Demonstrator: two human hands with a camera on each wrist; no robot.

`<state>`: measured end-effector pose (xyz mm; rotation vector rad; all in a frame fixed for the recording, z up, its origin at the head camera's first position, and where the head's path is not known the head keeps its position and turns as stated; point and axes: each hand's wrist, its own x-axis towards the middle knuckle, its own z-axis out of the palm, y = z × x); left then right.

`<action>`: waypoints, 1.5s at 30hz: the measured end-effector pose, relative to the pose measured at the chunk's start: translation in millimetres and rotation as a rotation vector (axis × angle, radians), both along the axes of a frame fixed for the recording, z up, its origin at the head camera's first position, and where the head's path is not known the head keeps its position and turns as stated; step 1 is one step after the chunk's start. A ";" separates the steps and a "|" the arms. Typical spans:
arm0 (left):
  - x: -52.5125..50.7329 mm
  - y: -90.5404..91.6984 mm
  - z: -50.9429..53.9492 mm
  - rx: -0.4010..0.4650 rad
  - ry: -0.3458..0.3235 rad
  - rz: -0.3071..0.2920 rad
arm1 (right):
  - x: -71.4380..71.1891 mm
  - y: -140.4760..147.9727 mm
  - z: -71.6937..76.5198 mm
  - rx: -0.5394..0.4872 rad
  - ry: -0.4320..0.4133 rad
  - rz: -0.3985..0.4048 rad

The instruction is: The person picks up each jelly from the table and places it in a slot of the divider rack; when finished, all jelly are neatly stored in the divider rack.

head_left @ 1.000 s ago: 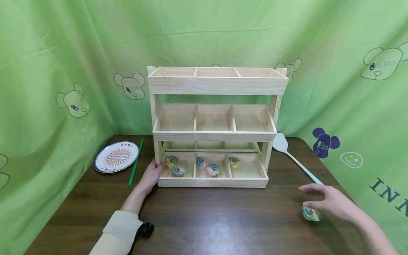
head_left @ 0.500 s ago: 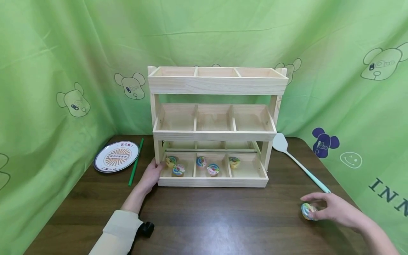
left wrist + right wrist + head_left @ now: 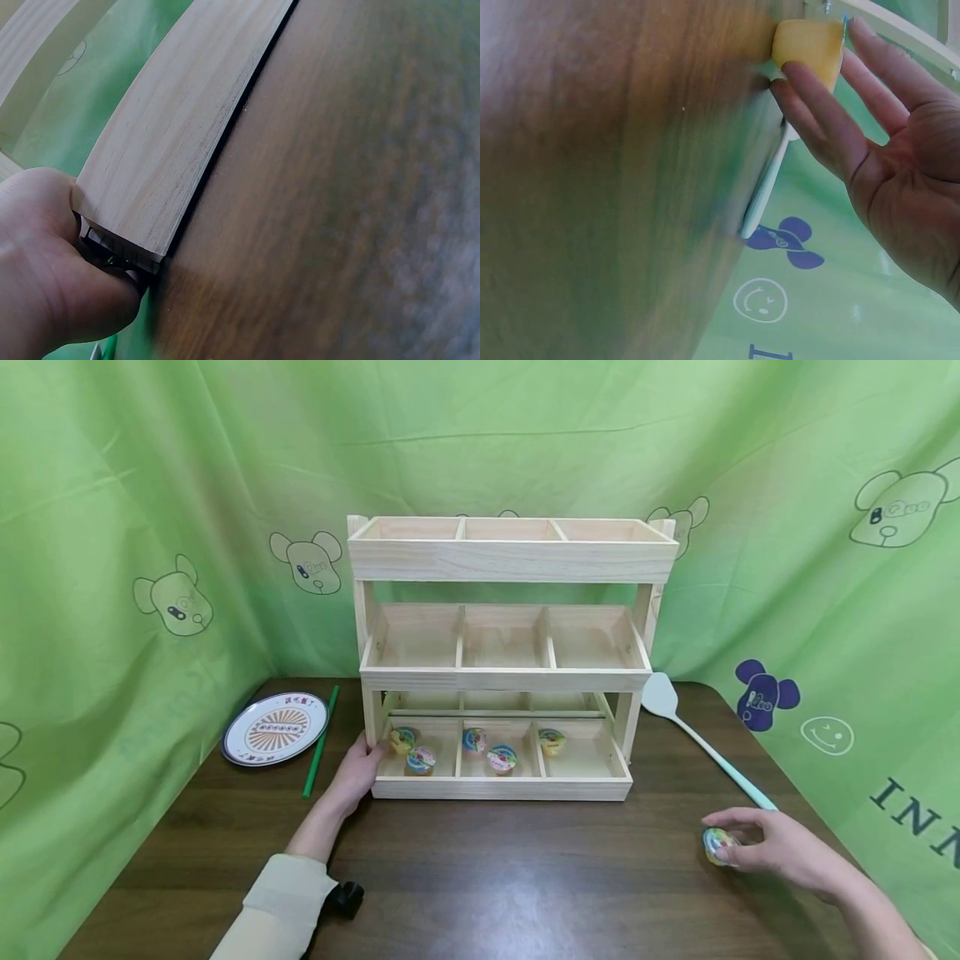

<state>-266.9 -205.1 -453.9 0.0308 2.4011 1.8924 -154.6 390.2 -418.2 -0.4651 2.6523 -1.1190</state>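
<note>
At the right of the table my right hand (image 3: 780, 847) pinches a small jelly cup (image 3: 717, 845) between thumb and fingers. Yellow filling shows through the cup (image 3: 810, 49) in the right wrist view, where the hand (image 3: 907, 165) has its fingers about it. A three-tier wooden rack (image 3: 513, 562) stands in the middle. My left hand (image 3: 358, 775) grips the left end of its bottom tray (image 3: 501, 789); in the left wrist view the hand (image 3: 60, 262) wraps that corner, its far fingers hidden. Several jelly cups lie in the bottom tray, including a pink-lidded cup (image 3: 502, 760) in the middle compartment.
A patterned plate (image 3: 276, 729) and a green stick (image 3: 321, 743) lie left of the rack. To the right, a pale green fly swatter (image 3: 712, 752) lies slanted, its handle end behind my right hand. Green curtains (image 3: 510, 443) surround the dark wooden table (image 3: 480, 877).
My right hand has closed on the jelly cup and shifted it slightly to the left and away from me. The left hand and the rack stay put.
</note>
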 end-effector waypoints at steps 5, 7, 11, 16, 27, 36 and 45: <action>1.3 1.4 -0.2 -0.016 0.026 0.011 | -0.1 0.3 1.2 0.013 -0.013 -0.014; 0.6 1.5 -1.5 -0.018 0.035 0.016 | -0.4 -0.1 1.5 0.010 -0.008 -0.008; 0.3 1.7 -2.5 -0.019 0.034 0.017 | -1.1 -3.1 1.7 0.018 -0.002 -0.016; 13.5 6.9 20.3 -0.014 0.017 0.001 | -3.1 -10.6 2.2 0.062 0.032 -0.052; 2.9 2.1 0.0 -0.016 0.024 0.018 | -14.3 -28.9 4.3 0.107 0.133 -0.122; 1.7 1.4 -2.7 -0.010 0.031 0.031 | -26.2 -46.5 14.2 0.128 0.239 -0.091; 2.5 2.1 -1.2 -0.016 0.031 0.023 | -39.2 -62.9 26.4 0.135 0.257 -0.122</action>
